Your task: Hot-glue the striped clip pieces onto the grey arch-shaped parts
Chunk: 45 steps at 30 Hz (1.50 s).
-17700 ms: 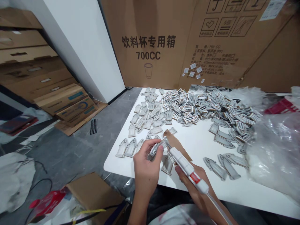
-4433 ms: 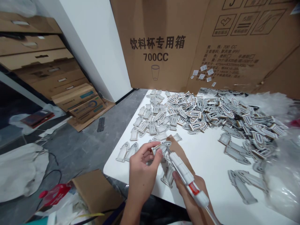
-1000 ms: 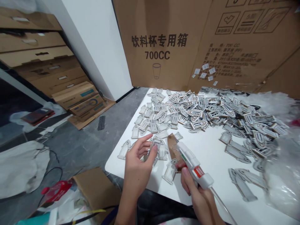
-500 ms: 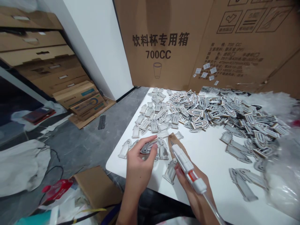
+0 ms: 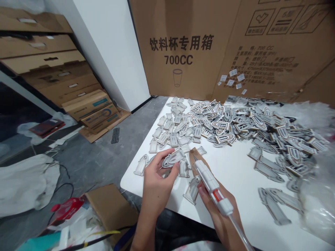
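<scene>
A small grey arched piece shaped like a window frame (image 5: pixel 173 158) is pinched between the thumb and fingers of my left hand (image 5: pixel 159 179), just above the white table. My right hand (image 5: pixel 218 211) grips a white glue gun (image 5: pixel 206 177) with an orange-red section. A clear glue stick (image 5: pixel 239 228) sticks out of its back end. The metal nozzle points away from me over a brown cardboard strip (image 5: pixel 202 159), apart from the held piece. Another grey arched piece (image 5: pixel 192 190) lies between my hands. More of them lie beneath and behind my left hand.
A spread of grey arched pieces (image 5: pixel 174 138) covers the table's left side. Behind it rises a large pile (image 5: pixel 243 122) with brown edges. Plastic bags (image 5: pixel 318 188) lie at right. A big carton (image 5: pixel 180 80) stands behind the table (image 5: pixel 230 167). An open box (image 5: pixel 110 205) with litter sits lower left.
My left hand has turned the arched piece so its broad face now shows upward. The glue gun stays in my right hand, nearly unmoved. The whole view has shifted slightly.
</scene>
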Available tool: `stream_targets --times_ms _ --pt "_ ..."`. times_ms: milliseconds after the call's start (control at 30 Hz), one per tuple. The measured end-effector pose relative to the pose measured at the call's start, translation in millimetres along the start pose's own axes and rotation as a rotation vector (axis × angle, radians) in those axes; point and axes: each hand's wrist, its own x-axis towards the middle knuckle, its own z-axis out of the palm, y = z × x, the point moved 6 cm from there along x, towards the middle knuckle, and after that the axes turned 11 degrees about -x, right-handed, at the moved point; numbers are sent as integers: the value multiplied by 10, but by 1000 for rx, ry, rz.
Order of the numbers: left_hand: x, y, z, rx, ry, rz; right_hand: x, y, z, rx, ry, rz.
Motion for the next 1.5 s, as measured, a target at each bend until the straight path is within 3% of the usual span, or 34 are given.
stream_targets --times_ms 567,1000,1500 --pt "-2 -26 15 3 -8 -16 -5 -136 49 73 -29 -85" --pt "-1 -27 49 65 -33 -33 12 -175 15 10 -111 -114" --pt "-11 -55 113 59 -72 -44 10 -174 52 -20 -36 -128"
